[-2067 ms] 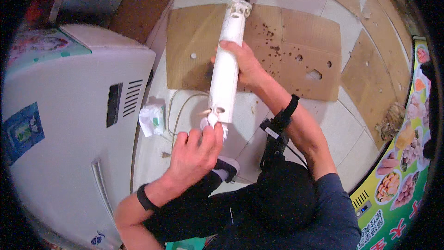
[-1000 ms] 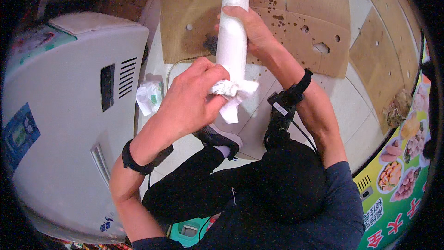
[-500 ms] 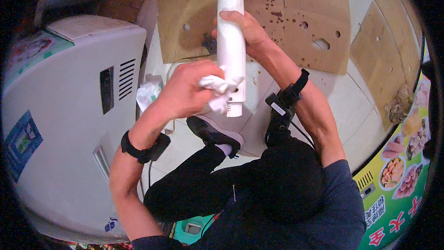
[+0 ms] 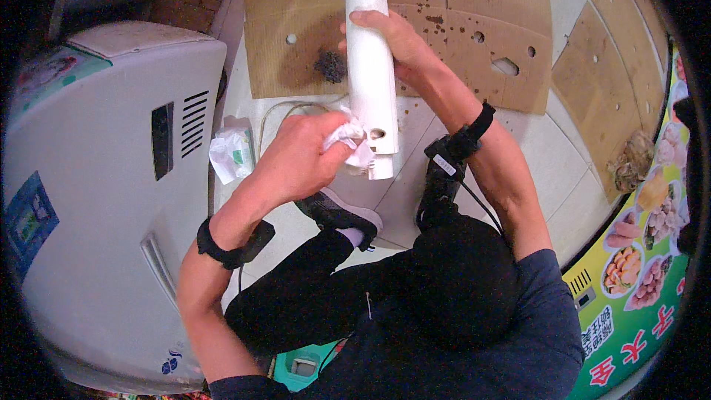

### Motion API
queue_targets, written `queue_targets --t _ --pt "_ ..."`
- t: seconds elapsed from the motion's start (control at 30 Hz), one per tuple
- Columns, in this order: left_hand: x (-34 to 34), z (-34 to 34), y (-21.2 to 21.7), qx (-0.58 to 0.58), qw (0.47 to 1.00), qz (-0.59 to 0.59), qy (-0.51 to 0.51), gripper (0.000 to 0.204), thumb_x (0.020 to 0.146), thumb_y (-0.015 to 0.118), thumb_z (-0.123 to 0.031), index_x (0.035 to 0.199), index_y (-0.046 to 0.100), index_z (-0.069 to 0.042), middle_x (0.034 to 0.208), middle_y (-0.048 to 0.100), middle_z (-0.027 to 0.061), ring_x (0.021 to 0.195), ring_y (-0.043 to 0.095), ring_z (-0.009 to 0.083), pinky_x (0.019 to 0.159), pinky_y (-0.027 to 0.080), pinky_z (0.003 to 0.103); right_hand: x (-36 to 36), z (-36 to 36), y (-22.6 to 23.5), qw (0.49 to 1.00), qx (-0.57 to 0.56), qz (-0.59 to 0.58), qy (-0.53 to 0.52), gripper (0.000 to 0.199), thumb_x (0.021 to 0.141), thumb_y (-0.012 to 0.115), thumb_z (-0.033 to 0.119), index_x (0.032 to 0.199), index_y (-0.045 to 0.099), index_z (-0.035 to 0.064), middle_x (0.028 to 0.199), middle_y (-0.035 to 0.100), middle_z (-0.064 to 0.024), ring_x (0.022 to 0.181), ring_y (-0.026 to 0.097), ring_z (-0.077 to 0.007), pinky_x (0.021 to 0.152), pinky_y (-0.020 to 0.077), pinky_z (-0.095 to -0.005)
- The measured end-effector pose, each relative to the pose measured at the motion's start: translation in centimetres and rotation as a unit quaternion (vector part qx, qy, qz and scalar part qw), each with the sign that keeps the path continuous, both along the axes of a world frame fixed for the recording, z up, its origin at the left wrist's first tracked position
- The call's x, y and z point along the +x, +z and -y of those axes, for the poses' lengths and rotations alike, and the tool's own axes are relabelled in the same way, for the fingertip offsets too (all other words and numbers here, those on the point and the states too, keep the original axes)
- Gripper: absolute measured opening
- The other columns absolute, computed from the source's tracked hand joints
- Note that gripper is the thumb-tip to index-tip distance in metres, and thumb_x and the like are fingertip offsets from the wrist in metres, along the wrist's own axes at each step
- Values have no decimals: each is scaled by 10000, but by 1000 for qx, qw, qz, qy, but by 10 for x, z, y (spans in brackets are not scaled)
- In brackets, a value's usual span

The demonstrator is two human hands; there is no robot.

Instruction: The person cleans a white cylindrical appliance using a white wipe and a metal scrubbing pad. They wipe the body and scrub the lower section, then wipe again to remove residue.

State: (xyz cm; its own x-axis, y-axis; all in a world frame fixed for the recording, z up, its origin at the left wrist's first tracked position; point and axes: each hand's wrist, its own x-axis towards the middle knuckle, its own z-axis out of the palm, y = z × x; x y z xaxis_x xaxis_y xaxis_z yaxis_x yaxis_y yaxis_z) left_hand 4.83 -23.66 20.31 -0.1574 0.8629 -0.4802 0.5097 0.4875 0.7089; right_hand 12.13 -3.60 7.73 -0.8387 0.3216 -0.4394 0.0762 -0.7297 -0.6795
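A long white plastic tube [image 4: 369,81] with oval holes near its ends stands lengthwise in front of me, its far end cut off by the top of the picture. My right hand [image 4: 392,38] is wrapped round its upper part, thumb across the front. Bunched in my left hand [image 4: 307,152] is a crumpled white tissue [image 4: 348,139]. That hand is closed and presses the tissue against the tube's left side, near the lower end, beside an oval hole. Part of the tissue hangs below my fingers.
A grey-white chest freezer [image 4: 111,200] stands at the left. Stained cardboard [image 4: 474,0] with a dark clump [image 4: 330,67] lies on the tiled floor. A tissue pack [image 4: 232,155] is beside the freezer. A green-printed cabinet [image 4: 629,311] curves along the right; a teal stool [image 4: 300,379] is below.
My left hand with the tissue has shifted slightly and turned, uncovering the oval hole near the tube's lower end. My right hand keeps its grip. The whole view has shifted a little.
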Motion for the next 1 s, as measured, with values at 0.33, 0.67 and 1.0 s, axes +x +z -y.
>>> queue_targets --t 0.33,0.67,1.0 --pt "-39 49 18 -23 996 86 -20 199 899 612 -127 1053 694 -33 834 681 189 758 683 377 721 538 416 11 -16 -4 1000 10 7 7 403 909 718 342 1114 627 7 920 736 -150 806 753 -243 732 635 -395" --pt "-4 -4 14 18 998 57 21 257 914 773 -256 978 722 -13 776 677 179 675 651 304 626 487 399 37 -34 -18 999 -18 -40 0 515 914 694 427 1199 614 6 986 710 -126 831 733 -208 683 622 -352" --pt "-8 -4 -9 139 985 75 76 134 905 791 -163 912 740 -39 801 702 111 695 661 250 640 498 356 32 -35 -22 984 -104 -142 -40 603 885 714 374 1353 462 89 1105 617 -99 893 677 -236 759 613 -442"
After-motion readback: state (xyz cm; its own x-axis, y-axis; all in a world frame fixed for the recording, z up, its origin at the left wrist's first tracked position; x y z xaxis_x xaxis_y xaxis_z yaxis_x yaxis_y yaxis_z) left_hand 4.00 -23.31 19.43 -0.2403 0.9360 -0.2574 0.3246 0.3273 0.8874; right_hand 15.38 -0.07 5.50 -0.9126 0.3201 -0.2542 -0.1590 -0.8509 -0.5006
